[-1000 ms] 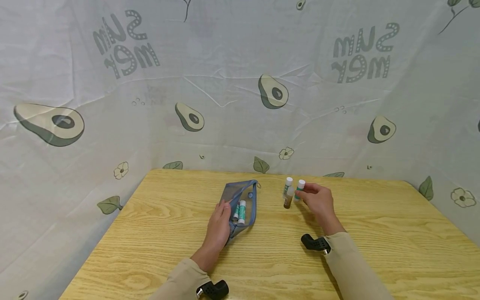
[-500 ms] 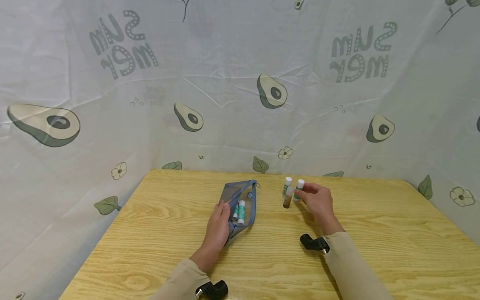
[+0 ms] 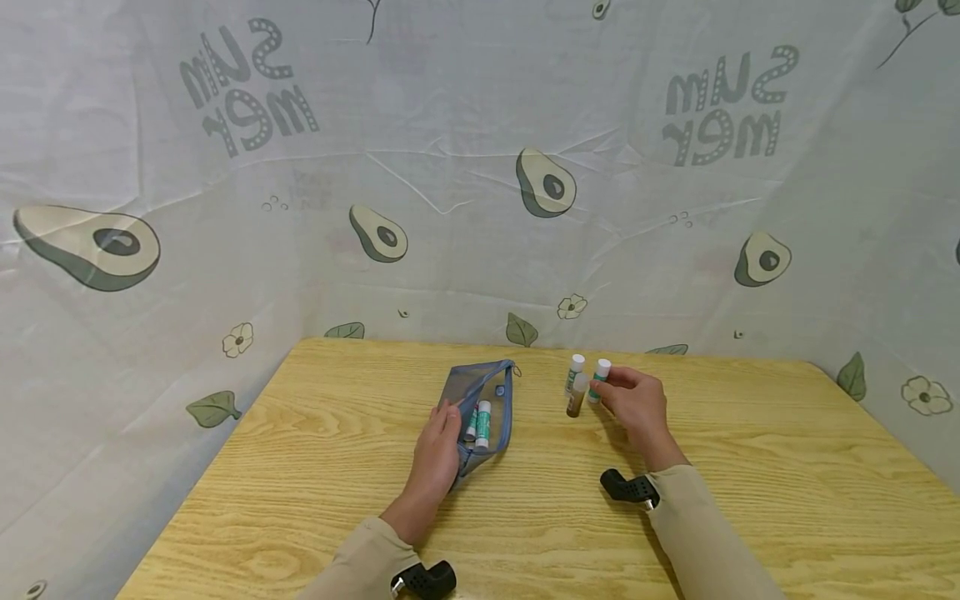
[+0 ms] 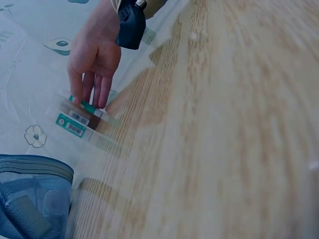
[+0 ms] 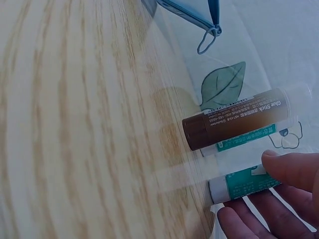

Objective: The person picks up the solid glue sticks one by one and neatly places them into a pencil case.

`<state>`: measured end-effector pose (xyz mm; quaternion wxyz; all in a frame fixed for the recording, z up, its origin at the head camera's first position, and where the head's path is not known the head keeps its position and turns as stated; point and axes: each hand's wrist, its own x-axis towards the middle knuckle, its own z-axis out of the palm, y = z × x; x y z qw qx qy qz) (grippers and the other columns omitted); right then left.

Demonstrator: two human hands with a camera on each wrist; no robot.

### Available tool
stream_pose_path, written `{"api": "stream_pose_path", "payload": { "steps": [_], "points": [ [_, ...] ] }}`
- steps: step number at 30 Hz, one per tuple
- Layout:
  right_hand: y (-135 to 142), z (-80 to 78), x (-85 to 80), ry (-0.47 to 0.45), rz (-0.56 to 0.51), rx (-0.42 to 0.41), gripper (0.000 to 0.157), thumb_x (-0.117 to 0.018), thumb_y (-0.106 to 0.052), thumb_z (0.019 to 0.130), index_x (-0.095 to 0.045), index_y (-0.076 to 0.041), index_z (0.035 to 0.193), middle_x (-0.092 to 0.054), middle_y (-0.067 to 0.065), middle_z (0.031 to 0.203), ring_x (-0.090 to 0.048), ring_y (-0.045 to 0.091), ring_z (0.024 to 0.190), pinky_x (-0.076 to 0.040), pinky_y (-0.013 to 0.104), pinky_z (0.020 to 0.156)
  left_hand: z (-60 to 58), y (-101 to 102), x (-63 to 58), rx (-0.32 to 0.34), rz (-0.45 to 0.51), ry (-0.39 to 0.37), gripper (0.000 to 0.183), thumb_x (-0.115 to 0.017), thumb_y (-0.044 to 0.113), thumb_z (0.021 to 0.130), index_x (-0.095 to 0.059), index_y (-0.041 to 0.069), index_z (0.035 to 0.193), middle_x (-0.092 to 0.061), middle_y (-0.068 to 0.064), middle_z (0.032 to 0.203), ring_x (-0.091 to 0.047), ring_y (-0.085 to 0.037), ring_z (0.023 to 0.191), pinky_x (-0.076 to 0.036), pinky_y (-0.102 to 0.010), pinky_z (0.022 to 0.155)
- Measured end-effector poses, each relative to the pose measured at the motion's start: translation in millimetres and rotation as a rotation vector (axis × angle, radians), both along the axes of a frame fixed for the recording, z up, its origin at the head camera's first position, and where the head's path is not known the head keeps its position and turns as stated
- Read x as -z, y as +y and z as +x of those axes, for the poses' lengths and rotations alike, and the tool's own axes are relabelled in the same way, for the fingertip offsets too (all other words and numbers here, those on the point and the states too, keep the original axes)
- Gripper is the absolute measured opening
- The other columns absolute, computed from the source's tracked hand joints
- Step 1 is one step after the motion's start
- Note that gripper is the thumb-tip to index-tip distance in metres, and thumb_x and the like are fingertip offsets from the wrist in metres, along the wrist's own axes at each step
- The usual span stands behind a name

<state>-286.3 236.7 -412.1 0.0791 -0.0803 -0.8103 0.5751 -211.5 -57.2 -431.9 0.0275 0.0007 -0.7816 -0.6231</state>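
My left hand (image 3: 435, 457) grips the near left side of a blue-grey mesh zipper pouch (image 3: 461, 382), whose mouth gapes to the right. Inside the pouch lie a green-and-white glue stick (image 3: 484, 425) and another similar stick, partly covered. To the right, my right hand (image 3: 637, 408) pinches a green glue stick with a white cap (image 3: 602, 368), standing upright on the table. Just left of it stand a brown glue stick (image 5: 239, 119) with a clear cap and a second white-capped green glue stick (image 3: 574, 372). In the left wrist view the left hand is out of sight.
The wooden table (image 3: 322, 492) ends at a pale curtain (image 3: 450, 283) printed with avocados, hung along the back and sides. A black wrist camera (image 3: 630, 486) sits on the right wrist, another one (image 3: 425, 579) on the left.
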Motion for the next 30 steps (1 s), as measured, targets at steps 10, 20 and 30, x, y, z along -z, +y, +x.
{"api": "stream_pose_path", "payload": {
  "steps": [10, 20, 30],
  "points": [
    [-1.7, 1.2, -1.4, -0.010, 0.000, 0.020, 0.047, -0.074, -0.016, 0.101, -0.063, 0.003, 0.143, -0.066, 0.024, 0.140, -0.068, 0.012, 0.107, -0.062, 0.019, 0.087, 1.9, 0.0, -0.7, -0.002, -0.010, 0.000, 0.062, -0.031, 0.038, 0.118, -0.038, -0.006, 0.161, -0.025, -0.023, 0.175, -0.009, -0.046, 0.165, -0.011, -0.066, 0.133],
    [-2.6, 0.2, -2.8, -0.025, -0.026, 0.021, 0.051, -0.070, -0.019, 0.103, -0.059, 0.001, 0.149, -0.061, 0.025, 0.149, -0.065, 0.028, 0.128, -0.060, 0.016, 0.087, 2.3, -0.6, -0.8, -0.003, -0.014, 0.011, 0.060, -0.031, 0.036, 0.118, -0.041, -0.006, 0.160, -0.026, -0.025, 0.174, -0.009, -0.048, 0.165, -0.011, -0.068, 0.132],
    [-0.9, 0.8, -7.8, -0.029, -0.058, 0.028, 0.053, -0.069, -0.022, 0.104, -0.057, -0.002, 0.151, -0.059, 0.023, 0.150, -0.065, 0.027, 0.125, -0.058, 0.012, 0.082, 0.0, -0.5, -1.1, -0.010, -0.019, 0.012, 0.061, -0.031, 0.036, 0.118, -0.040, -0.007, 0.159, -0.028, -0.025, 0.173, -0.011, -0.048, 0.164, -0.011, -0.067, 0.132]
  ]
}}
